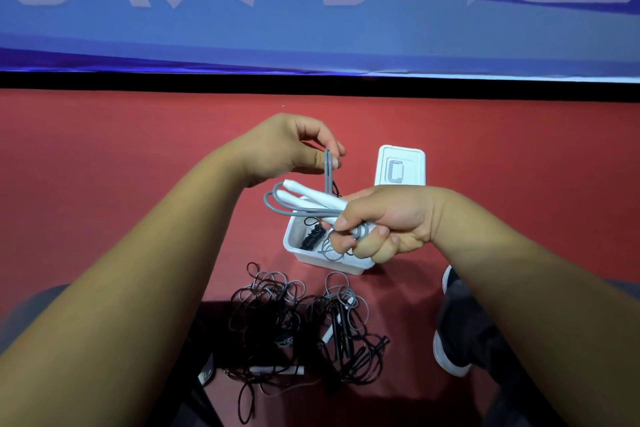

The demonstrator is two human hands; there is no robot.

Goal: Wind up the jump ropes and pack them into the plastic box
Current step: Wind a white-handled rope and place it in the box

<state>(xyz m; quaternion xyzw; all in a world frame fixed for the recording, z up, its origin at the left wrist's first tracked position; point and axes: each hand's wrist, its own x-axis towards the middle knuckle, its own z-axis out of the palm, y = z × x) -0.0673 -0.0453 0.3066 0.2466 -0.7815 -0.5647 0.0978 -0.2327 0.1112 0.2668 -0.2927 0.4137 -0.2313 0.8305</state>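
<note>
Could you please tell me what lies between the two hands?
In the head view, the grey jump rope and its white handles run from the pinching left hand to the gripping right hand.

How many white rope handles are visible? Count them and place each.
5: two white handles gripped in the right hand above the plastic box, three scattered in the tangled pile on the floor. More may be buried in the tangle.

red floor [138,184], white box [294,250], lid [400,166], tangled ropes [304,322]

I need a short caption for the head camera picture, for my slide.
Right hand grips two white handles while left hand pinches a gray rope loop over the plastic box.
</note>
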